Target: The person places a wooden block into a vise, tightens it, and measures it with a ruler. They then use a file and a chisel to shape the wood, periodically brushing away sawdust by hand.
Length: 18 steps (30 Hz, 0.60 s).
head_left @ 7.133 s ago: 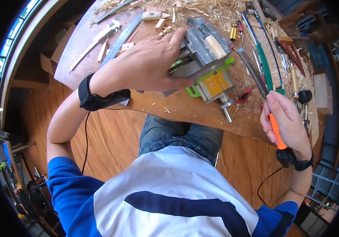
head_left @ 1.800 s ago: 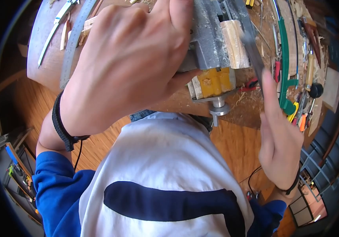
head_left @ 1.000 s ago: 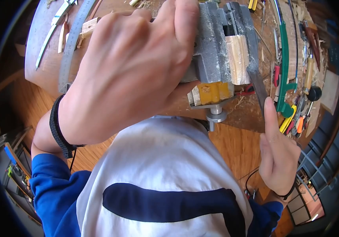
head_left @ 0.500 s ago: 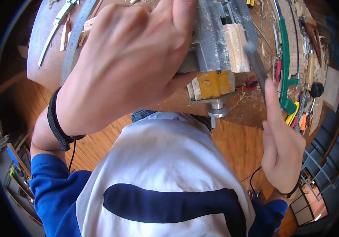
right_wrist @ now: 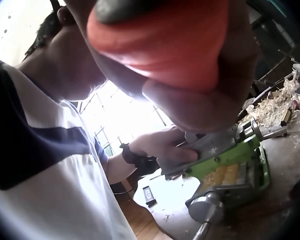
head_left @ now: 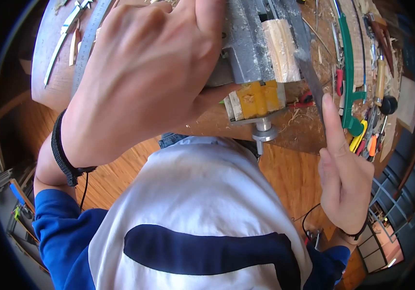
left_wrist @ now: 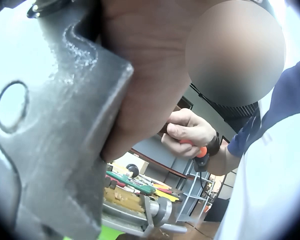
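A pale wood piece (head_left: pixel 282 50) is clamped in the grey metal vise (head_left: pixel 246 43). My left hand (head_left: pixel 149 82) rests on the vise's left part, thumb extended; its fingertips are out of view. The left wrist view shows that palm (left_wrist: pixel 145 65) against the metal (left_wrist: pixel 65 125). My right hand (head_left: pixel 345 179) grips a dark flat file (head_left: pixel 314 77), index finger laid along it, the blade beside the wood's right edge. The file's orange handle (right_wrist: pixel 165 45) fills the top of the right wrist view, with the right hand (right_wrist: pixel 190 102) around it.
A steel ruler (head_left: pixel 89 46) and caliper (head_left: pixel 65 31) lie left of the vise. On the right are a green-handled saw (head_left: pixel 348 72), a wooden-handled tool (head_left: pixel 380 84) and several small tools. The vise's screw handle (head_left: pixel 264 133) projects toward the body. Wood shavings (right_wrist: pixel 277 107) lie about.
Since the oldest frame, the file has come from the vise's right to beside the wood. During the last second it has shifted upward along the wood, while the left hand has stayed on the vise.
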Motion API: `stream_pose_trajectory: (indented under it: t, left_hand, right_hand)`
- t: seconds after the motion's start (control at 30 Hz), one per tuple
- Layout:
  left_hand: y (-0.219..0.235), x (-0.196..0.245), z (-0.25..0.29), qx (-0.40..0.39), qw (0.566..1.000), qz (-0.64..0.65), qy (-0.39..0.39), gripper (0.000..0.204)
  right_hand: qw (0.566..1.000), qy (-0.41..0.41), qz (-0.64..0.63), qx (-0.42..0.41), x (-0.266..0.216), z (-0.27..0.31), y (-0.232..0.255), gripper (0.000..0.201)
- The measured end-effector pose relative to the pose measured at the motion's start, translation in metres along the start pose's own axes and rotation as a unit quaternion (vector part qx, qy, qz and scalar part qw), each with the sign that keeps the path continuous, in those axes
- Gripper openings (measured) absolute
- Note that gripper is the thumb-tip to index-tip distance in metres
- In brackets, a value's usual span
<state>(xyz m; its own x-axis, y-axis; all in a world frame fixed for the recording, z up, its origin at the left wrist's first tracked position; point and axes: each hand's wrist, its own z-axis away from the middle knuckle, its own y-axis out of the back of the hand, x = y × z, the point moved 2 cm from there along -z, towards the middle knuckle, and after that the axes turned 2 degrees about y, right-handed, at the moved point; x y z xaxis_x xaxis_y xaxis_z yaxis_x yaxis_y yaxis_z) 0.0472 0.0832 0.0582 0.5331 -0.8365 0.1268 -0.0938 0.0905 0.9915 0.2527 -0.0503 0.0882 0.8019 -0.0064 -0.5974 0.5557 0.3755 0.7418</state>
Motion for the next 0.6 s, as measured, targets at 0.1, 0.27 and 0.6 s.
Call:
stream_pose_trajectory:
  t: [0.1, 0.27, 0.6]
  left_hand:
    - [-0.011, -0.008, 0.007, 0.021, 1.000, 0.010, -0.005, 0.068]
    - [-0.010, -0.005, 0.004, -0.055, 0.998, 0.000, 0.014, 0.072]
    - [-0.005, -0.002, 0.005, -0.062, 0.997, -0.016, 0.032, 0.070]
  right_hand:
    - [1.000, 0.005, -0.011, 0.018, -0.001, 0.001, -0.006, 0.059]
    - [1.000, 0.018, -0.012, 0.022, 0.005, -0.001, -0.006, 0.058]
    - [0.998, 0.032, -0.040, 0.035, 0.009, -0.002, -0.016, 0.055]
